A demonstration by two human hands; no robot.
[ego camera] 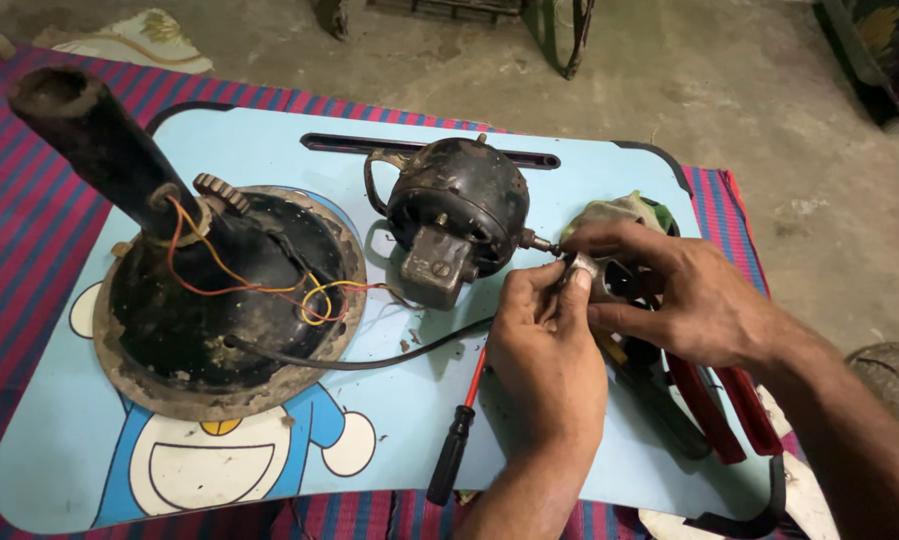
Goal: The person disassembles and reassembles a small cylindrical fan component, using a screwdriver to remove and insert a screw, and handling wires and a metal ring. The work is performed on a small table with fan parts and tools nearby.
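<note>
Both hands' fingers (pixel 570 285) pinch one small metal part (pixel 582 268) beside one motor (pixel 458 205).

Single view from the camera on my head, looking steeply down and forward at close range over the light-blue cartoon lap table (pixel 270 480), with my forearms entering from the bottom-right and concrete floor (pixel 710 90) beyond.

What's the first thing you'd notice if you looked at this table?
Both hands meet at the right of the blue cartoon tray: the left hand and right hand pinch a small metal part at the shaft of a black motor. On the left sits a dirty round fan base with loose orange and yellow wires. A screwdriver lies near the front.
</note>
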